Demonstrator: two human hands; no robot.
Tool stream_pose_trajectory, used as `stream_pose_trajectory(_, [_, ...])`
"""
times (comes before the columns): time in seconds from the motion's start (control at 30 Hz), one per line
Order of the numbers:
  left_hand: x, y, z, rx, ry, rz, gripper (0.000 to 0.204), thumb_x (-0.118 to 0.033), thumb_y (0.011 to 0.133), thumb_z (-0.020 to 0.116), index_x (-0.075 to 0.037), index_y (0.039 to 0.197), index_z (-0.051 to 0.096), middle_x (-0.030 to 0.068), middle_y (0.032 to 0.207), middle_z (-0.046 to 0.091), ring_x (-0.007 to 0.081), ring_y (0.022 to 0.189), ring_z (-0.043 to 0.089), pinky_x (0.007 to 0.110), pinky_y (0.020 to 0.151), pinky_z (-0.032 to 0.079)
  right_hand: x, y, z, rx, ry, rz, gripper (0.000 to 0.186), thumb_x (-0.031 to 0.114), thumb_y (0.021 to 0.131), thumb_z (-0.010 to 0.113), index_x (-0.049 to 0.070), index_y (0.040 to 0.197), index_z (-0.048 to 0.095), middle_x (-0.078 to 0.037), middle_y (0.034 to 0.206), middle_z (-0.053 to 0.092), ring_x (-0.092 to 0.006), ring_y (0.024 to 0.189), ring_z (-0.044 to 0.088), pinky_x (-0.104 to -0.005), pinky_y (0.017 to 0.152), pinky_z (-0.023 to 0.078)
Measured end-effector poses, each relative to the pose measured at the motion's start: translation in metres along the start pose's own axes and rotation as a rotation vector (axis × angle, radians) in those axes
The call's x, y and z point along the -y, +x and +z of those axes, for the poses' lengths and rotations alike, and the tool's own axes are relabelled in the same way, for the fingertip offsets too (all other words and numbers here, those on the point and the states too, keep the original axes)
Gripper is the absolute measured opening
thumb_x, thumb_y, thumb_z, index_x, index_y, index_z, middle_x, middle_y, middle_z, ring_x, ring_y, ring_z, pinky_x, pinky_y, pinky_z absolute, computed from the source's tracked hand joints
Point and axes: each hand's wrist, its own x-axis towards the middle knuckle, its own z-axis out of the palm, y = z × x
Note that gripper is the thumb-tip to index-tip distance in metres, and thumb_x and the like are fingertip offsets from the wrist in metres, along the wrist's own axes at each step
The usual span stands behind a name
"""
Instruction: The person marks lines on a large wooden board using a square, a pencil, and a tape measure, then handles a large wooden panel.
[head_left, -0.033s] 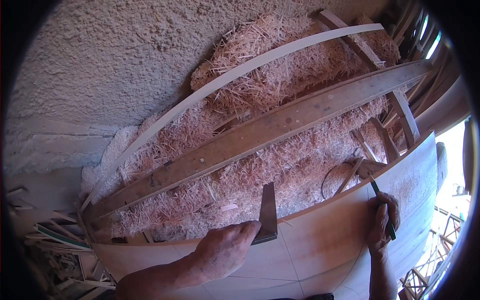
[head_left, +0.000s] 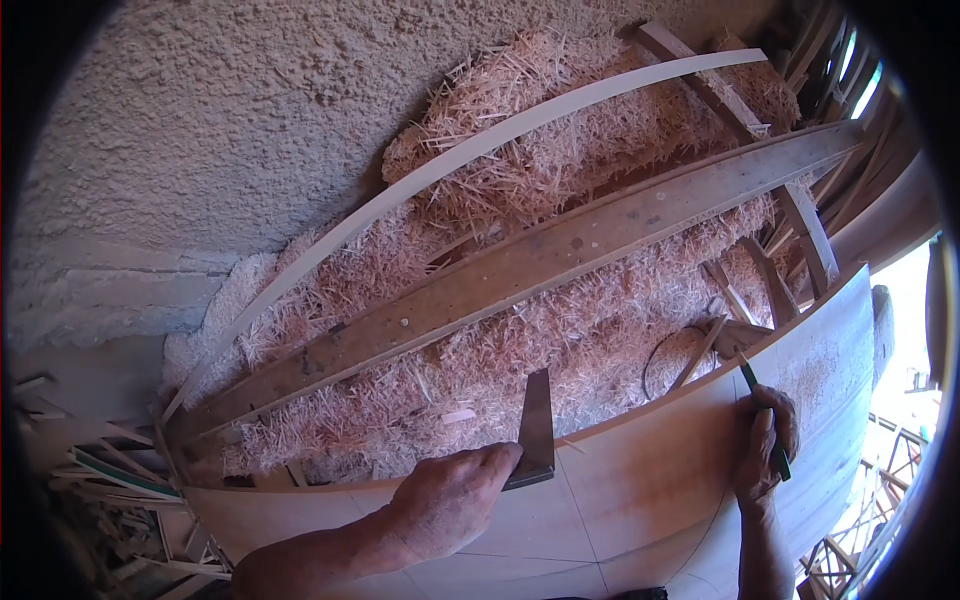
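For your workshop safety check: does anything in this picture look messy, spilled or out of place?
Yes. A deep heap of wood shavings covers the space behind the plywood sheet, half burying a long plank. Offcut strips lie scattered at the left. The left hand on the square and the right hand with a green pencil look orderly.

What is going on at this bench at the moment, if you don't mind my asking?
A person is marking a pale wooden board. The left hand presses a metal square flat against the board's far edge, while the right hand holds a green pencil with its tip at that edge. Beyond lie wood shavings, a long plank and a thin curved strip.
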Motion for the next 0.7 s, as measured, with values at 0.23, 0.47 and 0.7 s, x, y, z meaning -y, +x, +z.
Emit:
stream_pose_trajectory(0.23, [0.0, 0.001, 0.004, -0.086, 0.039, 0.031, 0.037, -0.003, 0.08, 0.061, 0.005, 0.115, 0.051, 0.0139, 0.092, 0.063, 0.0216, 0.078, 0.069, 0.03, 0.064, 0.059, 0.015, 0.005, 0.001, 0.071, 0.008, -0.014, 0.029, 0.024, 0.103, 0.049, 0.0, 0.113, 0.062, -0.01, 0.095, 0.063, -0.0182, 0.084, 0.06, -0.0332, 0.079, 0.048])
stream_pose_trajectory(0.47, [-0.002, 0.001, 0.003, -0.051, -0.002, -0.037, 0.039, -0.002, 0.079, 0.061, 0.003, 0.116, 0.052, 0.0155, 0.088, 0.066, 0.0248, 0.076, 0.071, 0.034, 0.06, 0.058, 0.009, 0.007, 0.0, 0.083, 0.018, -0.076, 0.026, 0.02, 0.103, 0.049, 0.0, 0.114, 0.062, -0.01, 0.095, 0.063, -0.0186, 0.084, 0.06, -0.0341, 0.079, 0.048])
stream_pose_trajectory(0.7, [-0.011, 0.003, 0.003, -0.076, 0.008, -0.065, 0.037, 0.001, 0.078, 0.06, 0.0, 0.115, 0.053, 0.0141, 0.085, 0.067, 0.0265, 0.073, 0.071, 0.035, 0.06, 0.058, 0.012, 0.007, -0.001, 0.095, 0.127, 0.046, 0.025, 0.021, 0.1, 0.056, 0.0, 0.112, 0.063, -0.01, 0.094, 0.062, -0.0201, 0.09, 0.06, -0.0329, 0.083, 0.047])
